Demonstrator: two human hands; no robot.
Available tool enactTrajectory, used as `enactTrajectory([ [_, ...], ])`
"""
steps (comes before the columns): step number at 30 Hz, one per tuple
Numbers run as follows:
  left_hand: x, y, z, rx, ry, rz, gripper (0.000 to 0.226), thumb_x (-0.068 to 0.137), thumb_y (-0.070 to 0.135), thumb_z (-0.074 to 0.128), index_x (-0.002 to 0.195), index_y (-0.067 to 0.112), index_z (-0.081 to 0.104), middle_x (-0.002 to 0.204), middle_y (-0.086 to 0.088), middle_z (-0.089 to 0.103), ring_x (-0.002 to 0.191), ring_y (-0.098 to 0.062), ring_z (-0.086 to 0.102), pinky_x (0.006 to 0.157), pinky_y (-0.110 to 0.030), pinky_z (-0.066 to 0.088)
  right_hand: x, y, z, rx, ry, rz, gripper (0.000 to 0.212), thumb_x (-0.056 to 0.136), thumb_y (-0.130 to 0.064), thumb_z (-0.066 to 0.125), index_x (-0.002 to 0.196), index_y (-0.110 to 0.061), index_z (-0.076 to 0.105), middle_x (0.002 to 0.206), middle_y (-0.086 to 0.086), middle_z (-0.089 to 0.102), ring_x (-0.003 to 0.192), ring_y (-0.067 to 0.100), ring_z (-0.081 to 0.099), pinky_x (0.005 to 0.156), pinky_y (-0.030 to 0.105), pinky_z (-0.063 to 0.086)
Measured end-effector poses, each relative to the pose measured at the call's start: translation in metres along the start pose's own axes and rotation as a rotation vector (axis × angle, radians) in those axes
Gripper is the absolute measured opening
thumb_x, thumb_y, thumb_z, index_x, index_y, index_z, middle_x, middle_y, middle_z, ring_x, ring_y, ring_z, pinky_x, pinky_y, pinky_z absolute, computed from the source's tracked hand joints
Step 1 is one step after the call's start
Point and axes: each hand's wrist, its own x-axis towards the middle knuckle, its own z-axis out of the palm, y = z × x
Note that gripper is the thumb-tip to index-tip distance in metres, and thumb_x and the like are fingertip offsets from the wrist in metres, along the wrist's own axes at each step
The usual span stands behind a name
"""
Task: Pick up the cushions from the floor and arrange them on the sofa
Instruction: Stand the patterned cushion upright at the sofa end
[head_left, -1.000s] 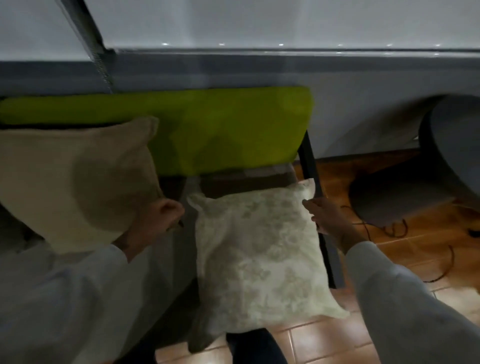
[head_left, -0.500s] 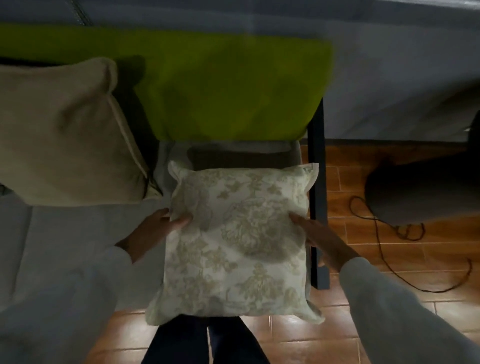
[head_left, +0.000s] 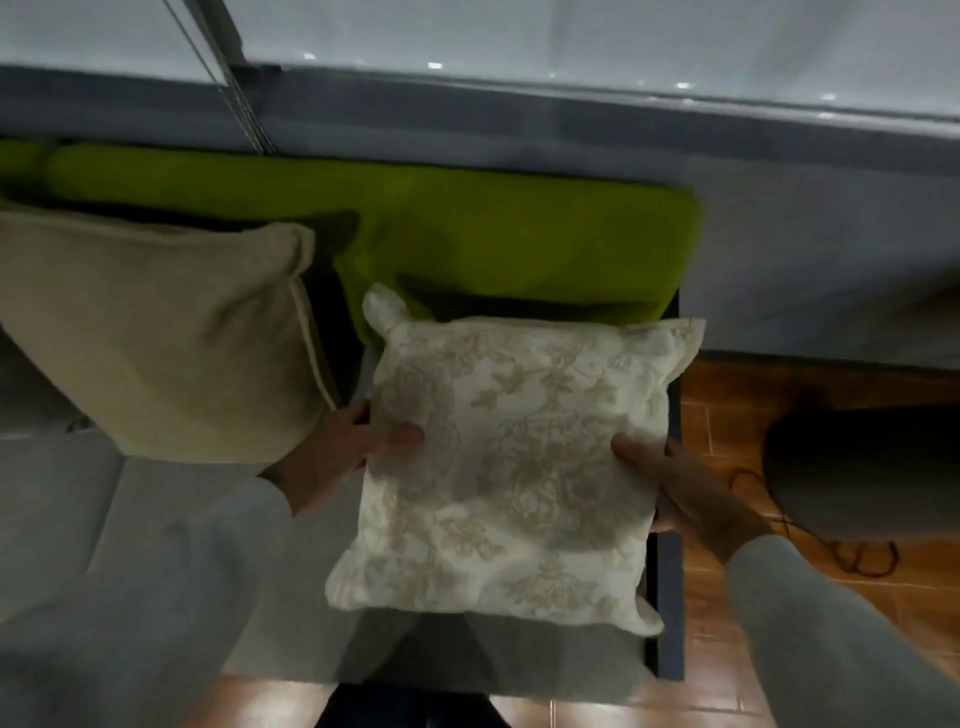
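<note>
Grey sofa seat (head_left: 156, 519): left hand (head_left: 348, 447), right hand (head_left: 680, 488) grip square floral-embroidered cushion (head_left: 514, 467) sides.

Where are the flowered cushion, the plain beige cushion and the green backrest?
flowered cushion (head_left: 509, 467), head view, middle of its patterned face
beige cushion (head_left: 166, 338), head view, centre of its front
green backrest (head_left: 519, 244), head view, bare stretch above the flowered cushion
</note>
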Motion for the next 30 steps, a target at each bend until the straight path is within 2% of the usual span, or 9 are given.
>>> enactTrajectory([
  [2,0.003,0.037,-0.005,-0.012,0.037,0.080,0.099,0.049,0.044,0.097,0.137,0.020,0.059,0.122,-0.001,0.076,0.104,-0.022,0.074,0.083,-0.036,0.062,0.004,-0.033,-0.002,0.010,0.032,-0.082,0.093,0.055,-0.052,0.102,0.135,-0.032,0.061,0.127,0.002,0.076,0.110,0.034,0.075,0.087,0.067,0.059],
  [7,0.009,0.094,-0.018,0.043,0.112,0.172,0.119,0.045,0.042,0.099,0.149,0.024,0.043,0.145,-0.003,0.058,0.132,-0.030,0.055,0.108,-0.055,0.046,0.010,-0.100,0.006,-0.034,0.027,-0.264,0.083,0.060,-0.041,0.102,0.133,-0.040,0.062,0.125,-0.004,0.076,0.112,0.029,0.074,0.087,0.054,0.063],
  [11,0.022,0.092,-0.021,0.097,0.110,0.171,0.107,0.067,0.021,0.093,0.155,0.022,0.032,0.156,-0.003,0.045,0.142,-0.028,0.044,0.115,-0.051,0.039,0.025,-0.106,0.019,-0.143,0.058,-0.261,0.111,0.062,-0.027,0.101,0.155,-0.025,0.040,0.147,0.003,0.060,0.130,0.033,0.059,0.105,0.058,0.052],
  [14,0.027,0.093,-0.026,0.077,0.105,0.227,0.104,0.072,0.013,0.089,0.156,0.028,0.030,0.158,0.001,0.042,0.143,-0.024,0.043,0.113,-0.049,0.042,0.034,-0.104,0.027,-0.180,0.101,-0.263,0.114,0.069,-0.013,0.095,0.160,-0.020,0.027,0.154,0.006,0.050,0.137,0.034,0.052,0.104,0.053,0.052],
  [17,0.032,0.105,-0.039,-0.040,0.095,0.359,0.086,0.079,0.019,0.083,0.152,0.033,0.038,0.144,0.013,0.056,0.129,-0.008,0.057,0.097,-0.031,0.055,0.027,-0.112,0.023,-0.090,0.067,-0.284,0.089,0.075,-0.013,0.090,0.148,-0.036,0.046,0.138,-0.010,0.066,0.123,0.018,0.066,0.079,0.033,0.060],
  [19,0.040,0.120,-0.048,-0.187,0.130,0.364,0.060,0.087,0.022,0.074,0.142,0.032,0.053,0.135,0.009,0.066,0.124,-0.016,0.063,0.094,-0.032,0.056,0.016,-0.128,0.015,-0.017,0.051,-0.391,0.063,0.084,-0.020,0.082,0.133,-0.051,0.056,0.125,-0.019,0.074,0.112,0.010,0.072,0.073,0.029,0.061],
  [22,0.052,0.138,-0.063,-0.283,0.205,0.356,0.039,0.094,0.024,0.064,0.133,0.029,0.062,0.129,0.001,0.071,0.118,-0.023,0.068,0.098,-0.040,0.055,0.005,-0.157,0.003,0.199,0.147,-0.490,0.044,0.096,-0.026,0.069,0.138,-0.031,0.059,0.129,-0.001,0.074,0.116,0.024,0.072,0.090,0.048,0.058],
  [25,0.058,0.143,-0.069,-0.196,0.254,0.391,0.027,0.096,0.026,0.065,0.123,0.023,0.067,0.116,0.003,0.076,0.109,-0.017,0.072,0.094,-0.038,0.057,-0.001,-0.179,0.002,0.203,0.312,-0.510,0.014,0.101,-0.026,0.065,0.113,-0.020,0.067,0.104,0.000,0.079,0.105,0.024,0.075,0.074,0.035,0.063],
  [30,0.057,0.147,-0.071,-0.262,0.418,0.454,0.008,0.095,0.022,0.068,0.091,0.022,0.074,0.087,0.008,0.081,0.091,-0.017,0.077,0.070,-0.024,0.060,-0.006,-0.188,-0.001,0.207,0.437,-0.501,0.007,0.102,-0.016,0.062,0.098,-0.015,0.069,0.099,0.005,0.073,0.099,0.024,0.069,0.083,0.040,0.060],
])
